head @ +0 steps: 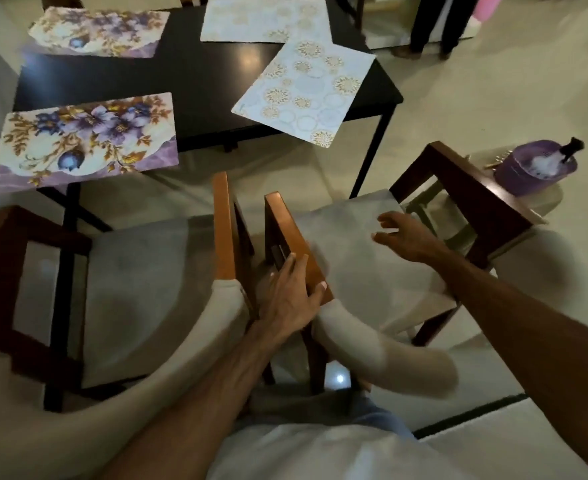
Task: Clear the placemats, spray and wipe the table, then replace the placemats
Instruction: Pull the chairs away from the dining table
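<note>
Several placemats lie on the dark table. Two are floral purple, one at the near left hanging over the edge and one at the far left. Two are pale with gold circles, one at the far middle and one tilted over the table's near right edge. My left hand grips the wooden arm of the right chair. My right hand hovers above that chair's grey seat, fingers spread and holding nothing.
A second wooden armchair with a grey seat stands at the left, close beside the first. A purple tub holding a spray bottle and cloth sits on a small stool at the right. A person's legs stand at the far right.
</note>
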